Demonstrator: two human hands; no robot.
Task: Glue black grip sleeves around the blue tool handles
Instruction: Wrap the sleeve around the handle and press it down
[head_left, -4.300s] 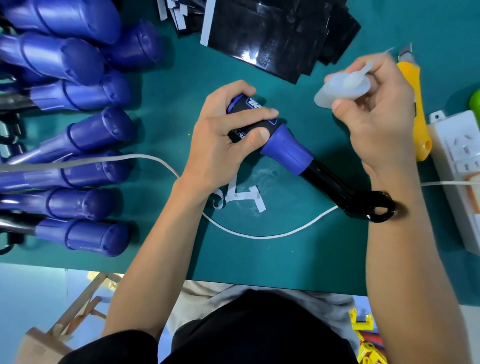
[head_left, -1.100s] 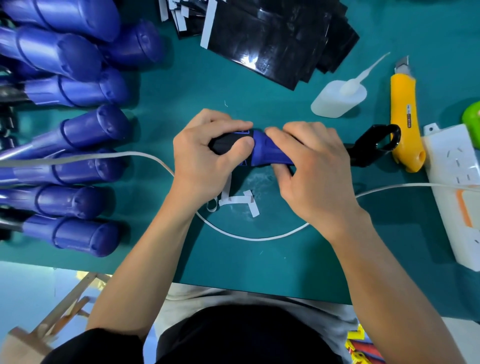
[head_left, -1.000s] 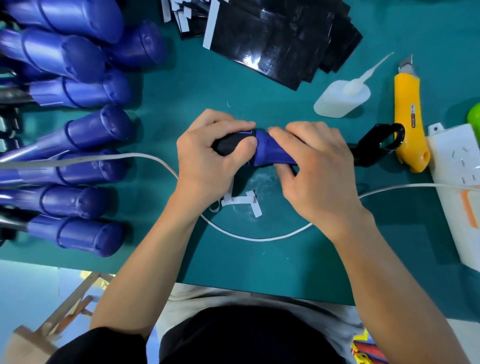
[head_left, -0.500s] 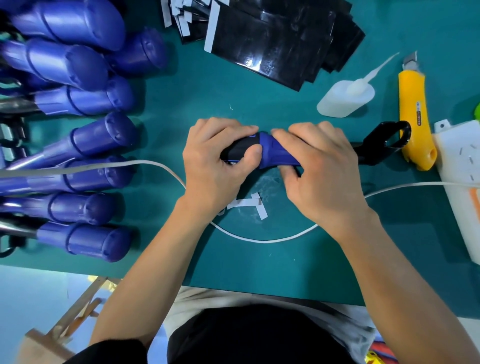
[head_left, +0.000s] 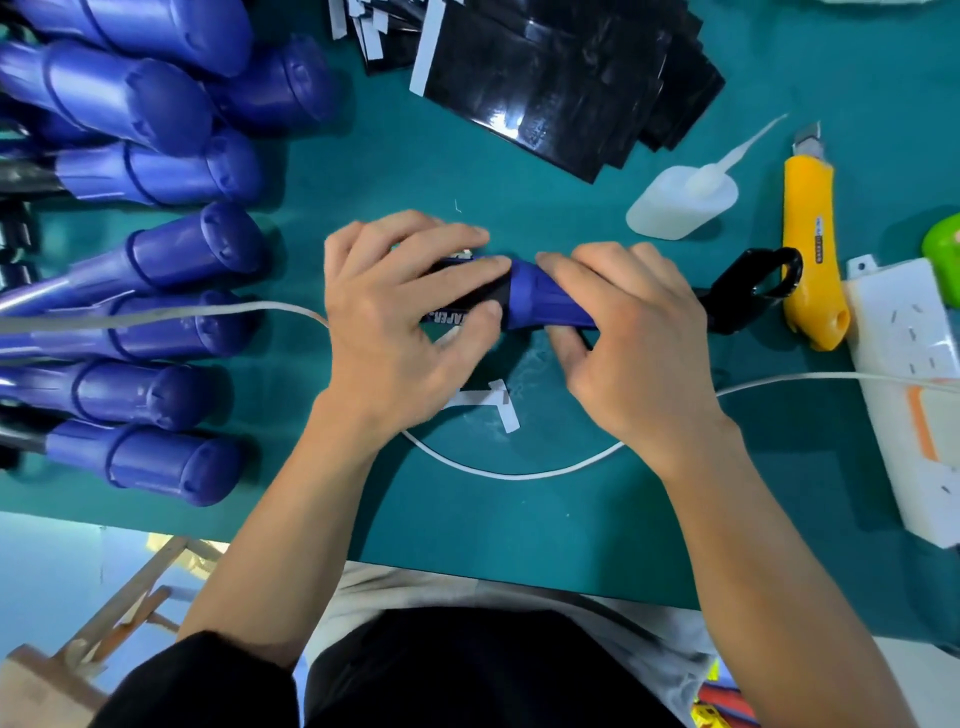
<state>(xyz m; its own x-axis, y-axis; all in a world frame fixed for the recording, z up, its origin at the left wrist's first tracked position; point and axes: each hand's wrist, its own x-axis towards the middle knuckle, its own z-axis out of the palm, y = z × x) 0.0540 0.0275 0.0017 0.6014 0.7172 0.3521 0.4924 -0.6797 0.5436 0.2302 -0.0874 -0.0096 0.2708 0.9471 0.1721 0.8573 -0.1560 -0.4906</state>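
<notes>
**Left hand** (head_left: 395, 332): I am curling it round the wrapped end of the handle, fingers over the top and thumb pressing the wrap from the near side.

**Right hand** (head_left: 634, 338): I am gripping the bare blue collar with it, fingers over and thumb tucked beneath, bracing against twist.

**Sleeve** (head_left: 493, 297): black and printed, lying round the left part of the handle, its edge meeting the collar. Only a band is showing between my fingers, so I cannot tell where the seam is sitting.

**Handle** (head_left: 545, 304): lying level at the centre of the mat (head_left: 519, 519), with its black hook (head_left: 753, 291) pointing right, just beside the knife (head_left: 810, 249).

**Step, as I am judging it:** I am pressing the wrap down while the glue is taking.
- I am aiming for firm, even thumb pressure along the overlap, with the right hand locking the collar so nothing is rotating.
- I am watching that the sleeve edge is running square to the collar and not creeping over it.
- Squeezed-out glue reaching my fingertips is the likely fault, so I am favouring pad pressure over sliding.

**Strips** (head_left: 498, 402): white paper offcuts lying on the mat just below the handle.

**Cable** (head_left: 509, 473): white, looping under both wrists.

**Glue bottle** (head_left: 680, 200): lying on its side, up and to the right, nozzle pointing away.

**Sheets** (head_left: 561, 78): a black stack at the top.

**Spares** (head_left: 156, 249): bare blue handles crowding the left edge.

**Power strip** (head_left: 904, 374): sitting at the far right.
</notes>
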